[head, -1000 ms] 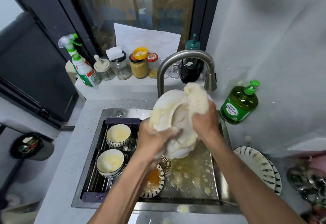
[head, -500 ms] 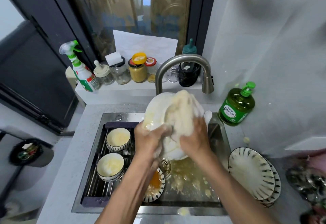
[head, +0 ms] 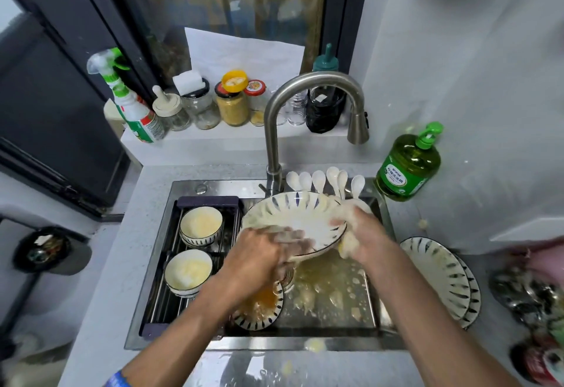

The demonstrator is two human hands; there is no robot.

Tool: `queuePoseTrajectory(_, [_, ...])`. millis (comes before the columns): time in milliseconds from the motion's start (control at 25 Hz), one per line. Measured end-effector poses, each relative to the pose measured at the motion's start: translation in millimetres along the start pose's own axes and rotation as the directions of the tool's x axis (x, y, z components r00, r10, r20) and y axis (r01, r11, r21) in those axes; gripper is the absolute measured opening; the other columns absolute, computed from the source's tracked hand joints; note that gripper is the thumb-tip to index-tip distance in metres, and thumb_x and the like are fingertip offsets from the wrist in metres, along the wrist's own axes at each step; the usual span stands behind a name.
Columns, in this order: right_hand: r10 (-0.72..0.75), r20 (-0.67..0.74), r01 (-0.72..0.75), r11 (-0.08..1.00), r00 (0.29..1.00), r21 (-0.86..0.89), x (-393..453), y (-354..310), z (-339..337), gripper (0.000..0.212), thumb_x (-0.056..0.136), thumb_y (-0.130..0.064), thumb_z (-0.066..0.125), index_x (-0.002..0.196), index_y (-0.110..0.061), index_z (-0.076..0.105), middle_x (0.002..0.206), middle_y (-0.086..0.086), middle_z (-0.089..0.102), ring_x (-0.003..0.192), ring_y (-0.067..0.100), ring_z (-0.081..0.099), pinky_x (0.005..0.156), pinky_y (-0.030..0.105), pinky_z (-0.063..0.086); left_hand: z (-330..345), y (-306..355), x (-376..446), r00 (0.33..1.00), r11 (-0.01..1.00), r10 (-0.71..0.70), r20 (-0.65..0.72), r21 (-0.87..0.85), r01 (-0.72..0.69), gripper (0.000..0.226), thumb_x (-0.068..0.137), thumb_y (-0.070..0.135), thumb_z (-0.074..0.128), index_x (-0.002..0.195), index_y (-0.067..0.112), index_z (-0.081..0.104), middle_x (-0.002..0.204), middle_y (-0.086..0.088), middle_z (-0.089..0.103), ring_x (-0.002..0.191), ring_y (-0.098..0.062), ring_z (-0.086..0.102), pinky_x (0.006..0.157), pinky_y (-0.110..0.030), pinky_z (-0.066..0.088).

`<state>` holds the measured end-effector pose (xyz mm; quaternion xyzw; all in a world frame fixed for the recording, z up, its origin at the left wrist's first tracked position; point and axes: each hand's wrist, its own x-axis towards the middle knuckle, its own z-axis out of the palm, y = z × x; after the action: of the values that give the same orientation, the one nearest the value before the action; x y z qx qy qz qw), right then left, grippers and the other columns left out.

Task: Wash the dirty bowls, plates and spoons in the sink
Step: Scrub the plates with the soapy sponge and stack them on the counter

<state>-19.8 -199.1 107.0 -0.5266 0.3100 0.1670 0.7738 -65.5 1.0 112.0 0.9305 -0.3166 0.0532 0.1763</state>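
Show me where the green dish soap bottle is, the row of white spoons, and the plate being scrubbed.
green dish soap bottle (head: 407, 164): head view, its label.
white spoons (head: 318, 179): head view, middle spoon's bowl.
plate (head: 300, 213): head view, inner face.

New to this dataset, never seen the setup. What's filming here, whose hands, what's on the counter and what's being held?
There is no robot: a person wears one wide-angle camera on the head, looking forward and down, so the single view is theirs. The left hand grips the near rim of a striped plate tilted over the steel sink. The right hand holds a soapy cloth against the plate's right edge. In the sink, a rack on the left carries two foamy bowls, and a dirty dish lies below the left arm. White spoons line the back edge beside the faucet. On the counter: a green soap bottle and stacked plates to the right.
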Motion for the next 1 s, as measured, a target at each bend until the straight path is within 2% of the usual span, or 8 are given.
queuePoseTrajectory(120, [-0.036,-0.119,0.039,0.999,0.992,0.025,-4,26,-38,0.053,0.048,-0.004,0.062,0.101,-0.003,0.064,0.088,0.025,0.061,0.076,0.036,0.06,0.065,0.049,0.035,19,15,-7,0.957,0.875,-0.291,0.008,-0.403,0.27,0.082,0.063,0.043,0.081,0.139,0.051,0.05,0.163,0.016,0.025,0.15,-0.009,0.021,0.118,-0.046,0.029])
queuePoseTrajectory(240, [-0.097,-0.183,0.124,0.983,0.978,0.137,-13,38,-82,0.05,0.059,0.003,0.06,0.107,-0.006,0.069,0.1,0.018,0.071,0.088,0.037,0.068,0.074,0.05,0.054,56,65,10,0.648,0.012,-0.656,0.388,-0.853,0.523,0.087,0.076,0.053,0.077,0.15,0.04,0.033,0.161,0.007,0.03,0.138,-0.011,0.043,0.111,-0.044,0.038])
queuePoseTrajectory(320, [-0.273,-0.303,0.246,0.961,0.913,-0.124,-17,41,-109,0.04,0.071,0.007,0.06,0.102,-0.016,0.07,0.094,0.004,0.074,0.088,0.027,0.07,0.071,0.035,0.057,88,85,36,0.367,-0.268,-0.762,0.534,-0.776,0.571,0.036,0.097,0.015,0.058,0.132,0.015,0.052,0.114,-0.008,0.066,0.084,-0.015,0.064,0.072,-0.034,0.054])
queuePoseTrajectory(400, [-0.568,-0.375,0.239,0.73,0.733,-0.64,-20,36,-137,0.032,0.079,0.002,0.06,0.102,-0.02,0.066,0.093,-0.002,0.071,0.089,0.022,0.067,0.074,0.025,0.05,123,103,56,0.34,-0.135,-0.772,0.537,-0.661,0.738,0.027,0.099,-0.001,0.042,0.119,0.007,0.059,0.075,-0.006,0.06,0.056,-0.014,0.051,0.047,-0.027,0.043])
queuePoseTrajectory(520, [-0.824,-0.259,0.189,0.397,0.505,-0.898,-27,22,-174,0.031,0.079,-0.003,0.058,0.106,-0.017,0.062,0.1,0.001,0.069,0.09,0.023,0.062,0.073,0.022,0.041,156,138,80,0.459,0.049,-0.652,0.604,-0.57,0.82,0.032,0.098,0.0,0.04,0.094,0.03,0.051,0.081,-0.01,0.064,0.06,-0.016,0.056,0.053,-0.034,0.054])
queuePoseTrajectory(640, [-0.823,-0.219,0.234,0.387,0.524,-0.892,-31,12,-191,0.037,0.077,-0.001,0.057,0.107,-0.022,0.06,0.103,-0.002,0.068,0.092,0.021,0.063,0.077,0.028,0.05,184,169,99,0.507,0.166,-0.606,0.613,-0.525,0.834,0.029,0.096,0.003,0.043,0.089,0.031,0.044,0.078,-0.007,0.059,0.072,-0.024,0.06,0.071,-0.043,0.06])
queuePoseTrajectory(840, [-0.762,-0.177,0.31,0.448,0.623,-0.839,-23,16,-158,0.023,0.081,-0.005,0.058,0.102,-0.016,0.062,0.087,-0.006,0.065,0.076,0.008,0.059,0.066,0.005,0.041,189,162,96,0.566,0.196,-0.547,0.617,-0.563,0.803,0.014,0.108,0.019,0.038,0.103,0.022,0.051,0.069,0.005,0.049,0.048,-0.003,0.049,0.045,-0.016,0.044])
queuePoseTrajectory(1000, [-0.716,-0.058,0.391,0.445,0.696,-0.806,-13,41,-99,0.008,0.085,-0.01,0.059,0.091,-0.015,0.06,0.07,-0.004,0.058,0.062,0.017,0.054,0.054,0.016,0.038,185,99,66,0.515,0.04,-0.523,0.679,-0.583,0.811,0.043,0.101,0.007,0.045,0.14,0.023,0.048,0.105,0.004,0.063,0.068,-0.009,0.055,0.052,-0.017,0.046])
